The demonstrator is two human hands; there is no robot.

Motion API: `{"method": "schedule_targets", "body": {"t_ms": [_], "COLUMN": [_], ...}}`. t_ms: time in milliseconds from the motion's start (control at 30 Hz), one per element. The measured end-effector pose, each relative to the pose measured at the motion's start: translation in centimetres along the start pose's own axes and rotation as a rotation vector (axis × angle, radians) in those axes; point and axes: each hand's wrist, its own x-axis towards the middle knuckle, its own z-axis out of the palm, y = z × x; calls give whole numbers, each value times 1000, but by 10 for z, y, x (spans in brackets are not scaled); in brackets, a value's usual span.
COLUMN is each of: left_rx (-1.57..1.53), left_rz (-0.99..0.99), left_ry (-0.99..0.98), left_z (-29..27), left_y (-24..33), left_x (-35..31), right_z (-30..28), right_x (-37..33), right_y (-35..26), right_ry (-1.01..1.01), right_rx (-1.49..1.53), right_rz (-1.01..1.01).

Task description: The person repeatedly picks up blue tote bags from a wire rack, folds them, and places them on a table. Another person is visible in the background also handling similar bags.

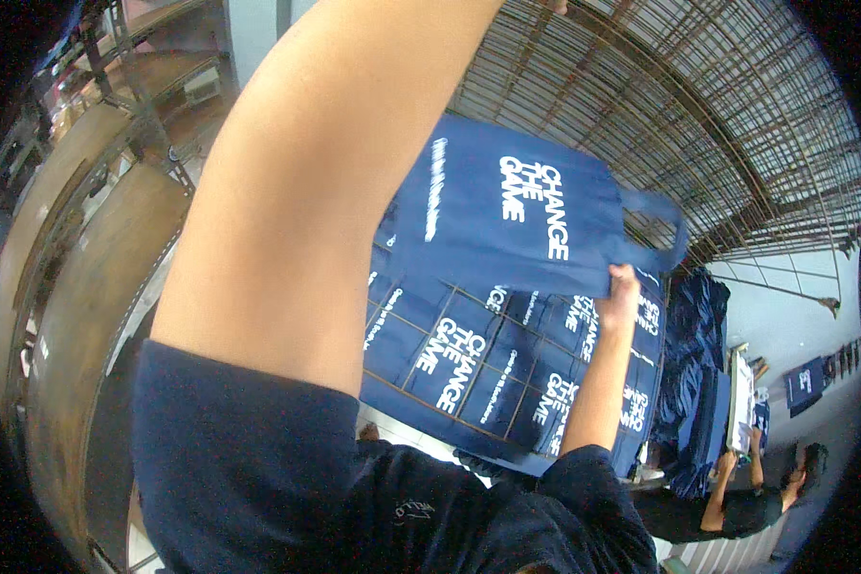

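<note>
A navy blue tote bag (469,230) with white lettering is spread over a wire rack shelf. My right hand (622,284) is closed on its edge close to the bag's handles (662,230). More navy printed bags (450,359) lie below, with the thin rack wires crossing over them. My left arm stretches up across the view and leaves it at the top edge. Of my left hand (559,6), only a bit of fingertip shows, beside the raised wire shelves (631,77); its grip is hidden.
Dark bags (694,373) are heaped right of the rack. A co-worker (756,512) stands at the lower right, hands at a pale board or table (741,402). Brown shelves (115,268) line the left. Another navy printed item (805,383) hangs by the far right wall.
</note>
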Motion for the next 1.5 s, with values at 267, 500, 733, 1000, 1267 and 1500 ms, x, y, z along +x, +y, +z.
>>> {"method": "schedule_targets", "body": {"t_ms": [267,500,733,1000,1267,1500], "left_rx": [-14,-10,-35,-28,-23,-10], "left_rz": [6,9,-5,-8,-19,-20], "left_ry": [29,39,53,71,136,158], "left_z": [-4,-7,-7,-2,14,21], "left_y": [1,-3,1,-2,-1,-1], "left_x": [-3,-9,-6,-1,8,12], "right_z": [-103,-65,-76,-60,-60,-52], "right_x": [129,143,166,155,154,129], "right_y": [116,100,95,100,107,103], "right_ry": [238,269,258,310,471,550], "right_rx": [-13,-157,-225,-261,-327,-438], "right_rz": [155,240,293,241,279,217]}}
